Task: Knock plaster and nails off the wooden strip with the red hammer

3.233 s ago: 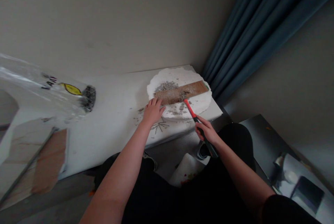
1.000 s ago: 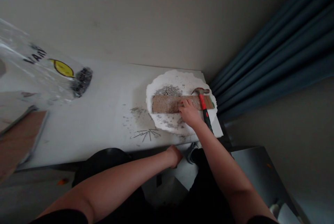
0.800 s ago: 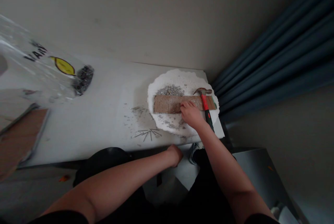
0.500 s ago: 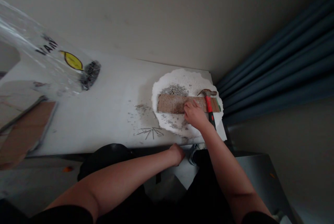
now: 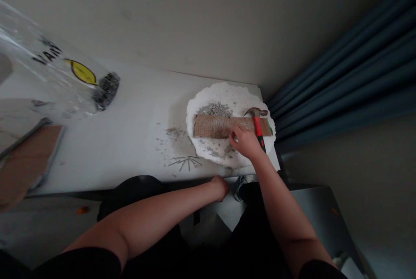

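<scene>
My right hand (image 5: 246, 142) rests on a round white foam slab (image 5: 211, 93) at the table's right end. Its fingers are curled at the near edge of a brown wooden strip (image 5: 211, 126) lying across the slab; whatever they pinch is too small to name. A hammer (image 5: 258, 125) with a red and black handle lies on the slab just right of that hand, head pointing away. Grey rubble sits behind the strip. My left hand (image 5: 220, 185) is curled at the table's front edge, fingers hidden.
A few loose nails (image 5: 185, 162) lie fanned out on the white table (image 5: 130, 140) near its front edge. A clear plastic bag (image 5: 65, 80) with a yellow label is at the left, with boards (image 5: 26, 160) below it. Blue curtain (image 5: 341, 66) hangs at the right.
Three seconds ago my right hand held the hammer and my left hand pressed on the strip. Since then the hammer was laid down. In the last second my right hand drew slightly back and curled.
</scene>
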`<act>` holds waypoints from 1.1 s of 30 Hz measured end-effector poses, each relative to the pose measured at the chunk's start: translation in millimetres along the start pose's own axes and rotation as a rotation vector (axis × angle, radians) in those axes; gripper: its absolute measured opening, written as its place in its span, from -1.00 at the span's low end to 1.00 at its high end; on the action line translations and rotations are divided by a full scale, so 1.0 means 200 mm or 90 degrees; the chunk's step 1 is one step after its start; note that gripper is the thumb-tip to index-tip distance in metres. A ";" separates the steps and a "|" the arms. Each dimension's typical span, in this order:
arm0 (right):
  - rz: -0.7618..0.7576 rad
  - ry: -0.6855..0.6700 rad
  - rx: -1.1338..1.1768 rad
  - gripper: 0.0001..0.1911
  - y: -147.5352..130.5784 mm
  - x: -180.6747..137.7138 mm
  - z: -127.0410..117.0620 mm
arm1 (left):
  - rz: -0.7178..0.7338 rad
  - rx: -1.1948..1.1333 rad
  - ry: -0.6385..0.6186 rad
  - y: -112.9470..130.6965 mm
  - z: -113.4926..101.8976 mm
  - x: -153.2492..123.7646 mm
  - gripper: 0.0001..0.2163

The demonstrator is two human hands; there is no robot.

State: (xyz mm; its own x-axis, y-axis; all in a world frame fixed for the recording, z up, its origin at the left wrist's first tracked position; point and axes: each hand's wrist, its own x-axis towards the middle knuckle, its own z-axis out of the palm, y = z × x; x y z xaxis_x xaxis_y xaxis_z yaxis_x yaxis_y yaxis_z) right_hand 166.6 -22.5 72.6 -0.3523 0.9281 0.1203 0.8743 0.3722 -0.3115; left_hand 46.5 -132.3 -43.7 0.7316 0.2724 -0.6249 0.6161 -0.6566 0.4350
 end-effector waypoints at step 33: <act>0.198 0.022 0.737 -0.54 -0.03 0.01 0.09 | 0.095 -0.262 0.881 -0.47 -0.62 -0.44 -0.92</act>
State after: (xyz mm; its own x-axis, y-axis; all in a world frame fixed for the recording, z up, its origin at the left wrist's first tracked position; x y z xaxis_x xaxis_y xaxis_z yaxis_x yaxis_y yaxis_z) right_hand 154.1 -23.4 58.1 -0.1539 0.9839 -0.0909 0.0955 -0.0768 -0.9925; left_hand -40.4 -7.2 50.3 0.3394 0.8247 0.4523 0.3750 -0.5597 0.7390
